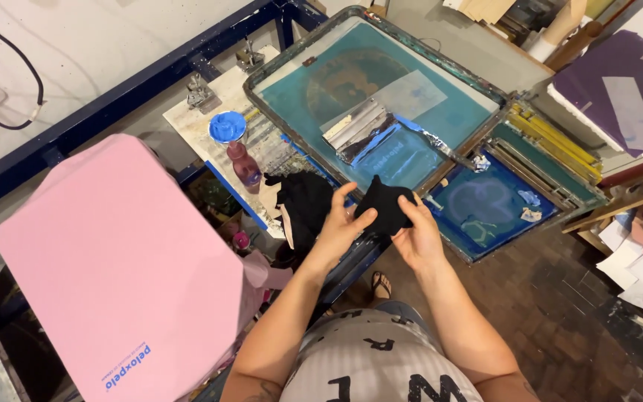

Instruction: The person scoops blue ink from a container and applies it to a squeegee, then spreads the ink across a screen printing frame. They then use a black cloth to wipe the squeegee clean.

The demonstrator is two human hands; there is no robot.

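Note:
Both of my hands hold a small black cloth (383,206) in front of my body, just below the edge of a printing screen. My left hand (344,225) grips its left side with fingers curled over the top. My right hand (417,232) pinches its right side. The teal mesh screen (351,82) in a metal frame lies tilted beyond my hands, with a squeegee (357,128) and blue ink resting on it. A second black cloth (304,201) hangs over the platen edge to the left of my hands.
A pink garment (113,260) is stretched over a platen at lower left. An open tub of blue ink (227,126) and a dark red bottle (245,164) stand on a stained board. More screens (485,205) lie at right, above a brick floor (560,313) with scattered papers.

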